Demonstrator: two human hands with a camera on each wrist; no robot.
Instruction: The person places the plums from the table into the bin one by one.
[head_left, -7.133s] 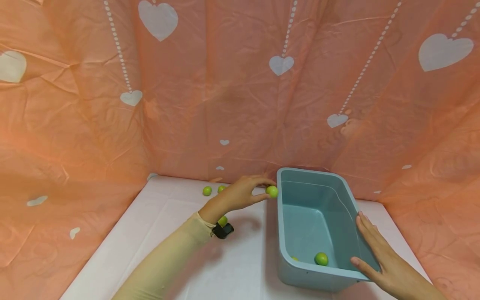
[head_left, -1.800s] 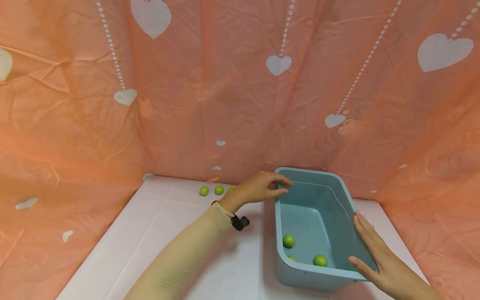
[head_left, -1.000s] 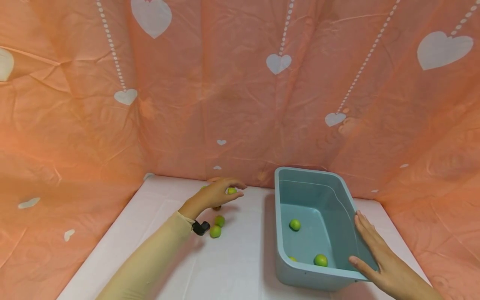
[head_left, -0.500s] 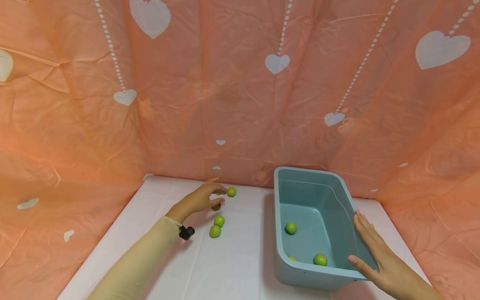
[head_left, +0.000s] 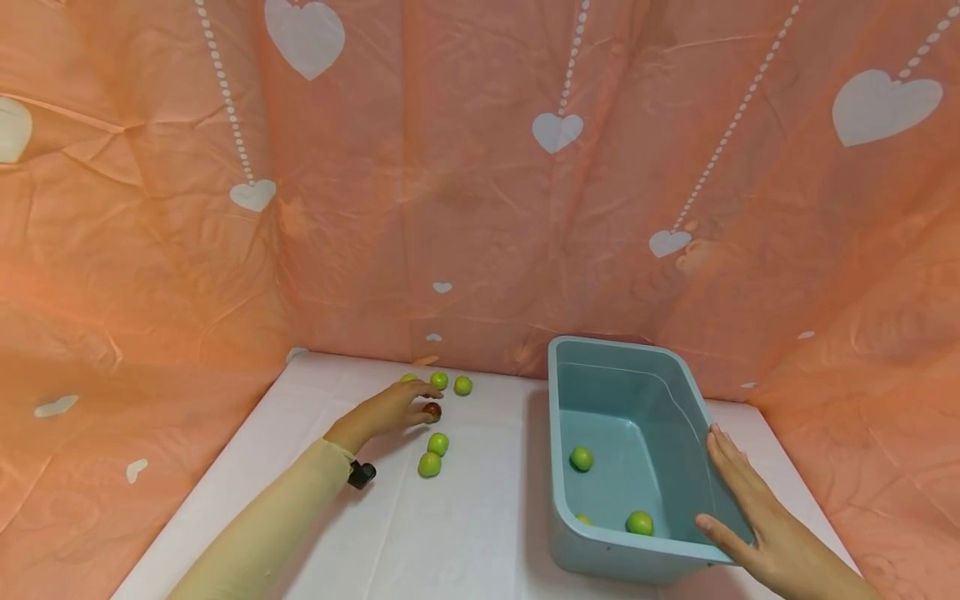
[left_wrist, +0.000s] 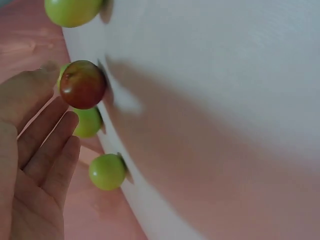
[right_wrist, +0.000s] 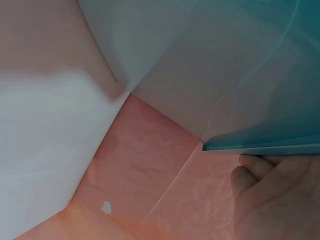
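Note:
A small round red-brown fruit (head_left: 432, 412) sits on the table beside the left hand (head_left: 382, 410). In the left wrist view that red-brown fruit (left_wrist: 83, 85) shows near the extended fingers (left_wrist: 50, 145), which are not closed around it. Behind it are several small green fruits, such as the one (head_left: 463, 385) at the far right of the row. Two more green fruits (head_left: 430, 464) lie together in front. Three green fruits, one (head_left: 581, 458) by the left wall, are inside the blue-grey bin (head_left: 557, 433). The right hand (head_left: 765, 508) rests with straight fingers on the bin's near right corner, thumb over the rim.
The white table (head_left: 465, 533) meets a peach curtain (head_left: 480, 208) with pale hearts along the back and sides. The bin stands at the right, its far end close to the back curtain. A black wrist camera (head_left: 362, 474) sits on the left wrist.
The left hand has moved from over the bin leftward to the red-brown fruit. The green fruit it held at first is gone from it, and another shows in the bin. The right hand stays put.

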